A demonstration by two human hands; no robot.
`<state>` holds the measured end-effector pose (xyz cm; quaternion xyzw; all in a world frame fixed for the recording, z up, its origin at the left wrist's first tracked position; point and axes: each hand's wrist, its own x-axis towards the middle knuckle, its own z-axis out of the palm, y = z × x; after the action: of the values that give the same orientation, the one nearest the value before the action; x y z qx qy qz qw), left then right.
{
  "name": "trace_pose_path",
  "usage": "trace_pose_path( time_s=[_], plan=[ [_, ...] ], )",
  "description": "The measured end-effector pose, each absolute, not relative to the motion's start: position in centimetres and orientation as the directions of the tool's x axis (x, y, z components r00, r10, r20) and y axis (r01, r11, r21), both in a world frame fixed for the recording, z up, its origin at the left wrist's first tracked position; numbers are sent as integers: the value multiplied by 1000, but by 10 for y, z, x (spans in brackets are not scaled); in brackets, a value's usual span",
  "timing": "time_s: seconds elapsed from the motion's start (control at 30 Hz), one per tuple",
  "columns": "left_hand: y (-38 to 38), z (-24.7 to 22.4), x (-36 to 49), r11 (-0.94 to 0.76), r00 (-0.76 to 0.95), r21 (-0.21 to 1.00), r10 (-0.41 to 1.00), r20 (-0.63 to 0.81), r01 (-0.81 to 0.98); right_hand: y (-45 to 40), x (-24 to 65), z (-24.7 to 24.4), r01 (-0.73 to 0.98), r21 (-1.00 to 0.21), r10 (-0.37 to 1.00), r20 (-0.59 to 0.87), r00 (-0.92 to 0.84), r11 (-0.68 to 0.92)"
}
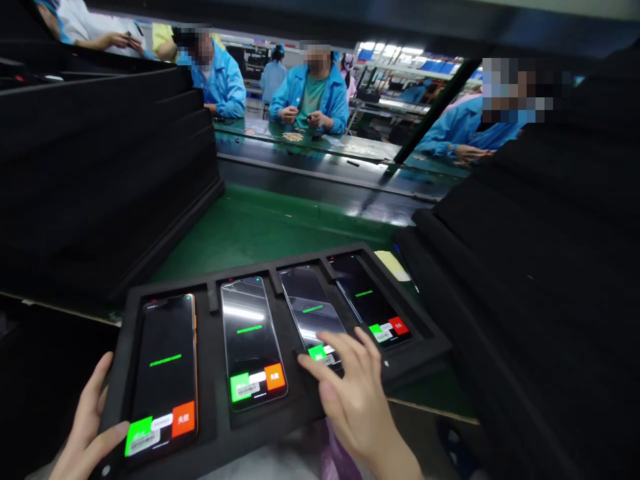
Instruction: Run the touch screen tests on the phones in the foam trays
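A black foam tray (210, 420) holds several phones side by side, each lit with green text and coloured squares near its bottom. My left hand (93, 423) grips the tray's left edge, thumb by the green square of the leftmost phone (167, 333). My right hand (350, 387) is spread over the third phone (310, 293), fingers apart, covering its lower right part; it holds nothing. The second phone (250, 307) lies left of that hand, and the rightmost phone (365, 287) lies beyond its fingertips.
Stacks of black trays (100, 167) rise at the left, and another stack (545, 267) at the right. A yellow pad (393, 265) and a blue pen (406, 267) lie behind the tray on the green table (280, 220). Across a conveyor (320, 175) sit people in blue jackets.
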<state>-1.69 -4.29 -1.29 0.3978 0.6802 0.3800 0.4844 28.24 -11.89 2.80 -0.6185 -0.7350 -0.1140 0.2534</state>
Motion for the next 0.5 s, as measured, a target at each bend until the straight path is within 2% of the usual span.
trace_pose_path(
  time_s=[0.13,0.23,0.33,0.4,0.5],
  plan=[
    [-42,-16,-19,378,-185,920,916,-356,100,-105,243,31,896,-127,810,495,-314,425],
    [-45,-10,-16,382,-170,924,913,-371,36,-100,228,30,892,-97,827,429,-364,442],
    [-50,1,-12,383,-176,924,909,-377,0,-102,240,30,881,-109,808,462,-366,461],
    [-52,6,-8,416,-192,909,893,-407,10,-109,258,29,883,-132,803,494,-334,449],
    [-53,6,-7,415,-213,910,891,-402,19,-122,290,24,946,-207,834,543,-100,249]
  ],
)
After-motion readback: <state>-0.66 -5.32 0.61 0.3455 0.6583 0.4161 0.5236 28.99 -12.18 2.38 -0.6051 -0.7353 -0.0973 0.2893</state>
